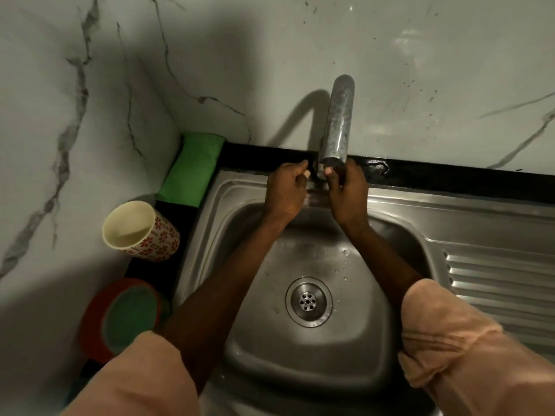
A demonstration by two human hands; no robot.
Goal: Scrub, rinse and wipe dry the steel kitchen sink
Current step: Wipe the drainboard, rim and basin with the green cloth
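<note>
Fingers of the left hand are curled inward near the base of the tap, and whether they pinch anything cannot be told. The right hand reaches to the same spot, its fingers bent around the tap's base just under the spout, thumb tip showing at the front. Both hands hover over the back rim of the steel sink, whose basin lies below the forearms with the drain at its middle and a few water drops beside it. Ribbed draining board extends to the right. On the dark desk to the left sit a green cloth, a flowered cup and a red-rimmed tub. Peach sleeves are pushed up both arms.
</note>
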